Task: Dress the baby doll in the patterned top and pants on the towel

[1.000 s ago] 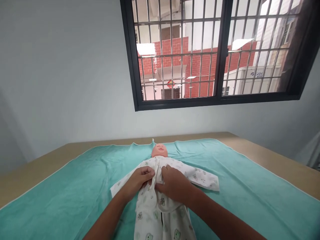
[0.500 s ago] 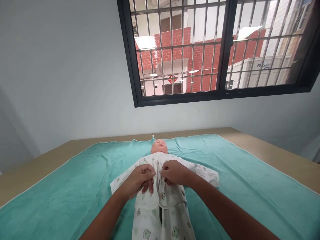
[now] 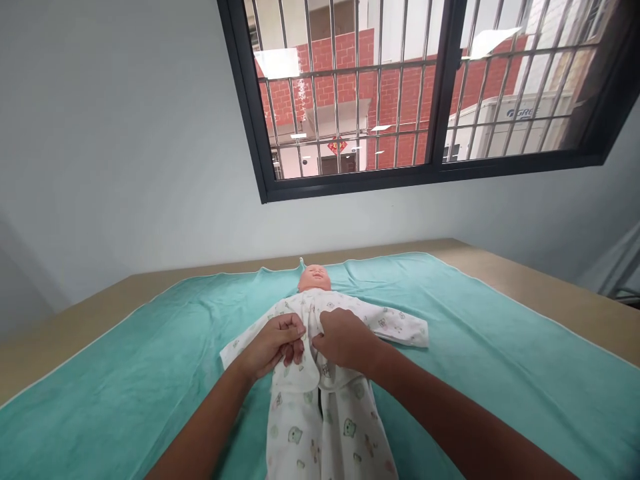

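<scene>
A baby doll (image 3: pixel 315 277) lies face up, its head at the far side. It wears a white printed baby shirt (image 3: pixel 400 323) with sleeves spread wide, and matching printed pants (image 3: pixel 295 427) below. My left hand (image 3: pixel 283 340) pinches the shirt's front edge on the left of the middle opening. Close beside it, my right hand (image 3: pixel 345 340) is closed at the other front edge, fingers curled on the cloth. Any fastener between the fingertips is hidden. A narrow dark gap shows below the shirt hem, between the two sides of the pants.
A teal blanket (image 3: pixel 165 360) with a pale edge spreads under the doll, with soft wrinkles. It covers most of a wooden table (image 3: pixel 550 293). Behind stands a grey-white wall (image 3: pixel 150 147) with a dark-framed, barred window (image 3: pixel 350 183).
The view has tilted down a little, so everything sits higher. My right hand has shifted slightly along the shirt's front and turned; my left hand keeps its pinch.
</scene>
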